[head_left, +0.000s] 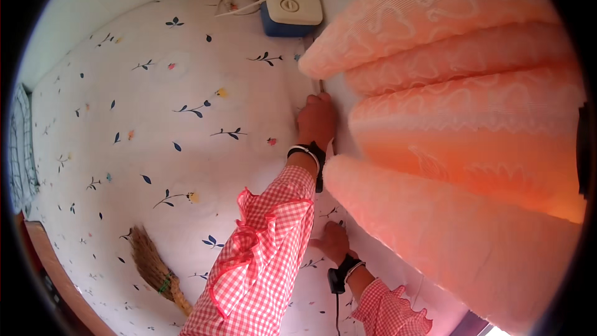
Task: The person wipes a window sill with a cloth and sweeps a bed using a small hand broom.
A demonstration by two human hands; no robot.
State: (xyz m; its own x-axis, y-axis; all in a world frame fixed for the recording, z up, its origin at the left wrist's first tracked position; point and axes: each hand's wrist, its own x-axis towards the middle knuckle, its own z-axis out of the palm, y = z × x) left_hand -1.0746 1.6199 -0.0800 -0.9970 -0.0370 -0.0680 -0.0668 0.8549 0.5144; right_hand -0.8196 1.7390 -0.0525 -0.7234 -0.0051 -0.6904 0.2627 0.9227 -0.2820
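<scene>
The flowered sheet (163,165) covered the frame's left and centre. At its edge, mid-frame, the left hand (318,119) had curled fingers; the right hand (336,242), lower centre, stuck its thumb out; whether either gripped cloth, I couldn't tell. A straw brush (149,259) lay lower left.

Smooth matt cloth floral bedsheet (124,162); ribbed, textured fabric curtain (460,124); smooth plastic appliance (292,15); rough straw hand broom (151,264)
</scene>
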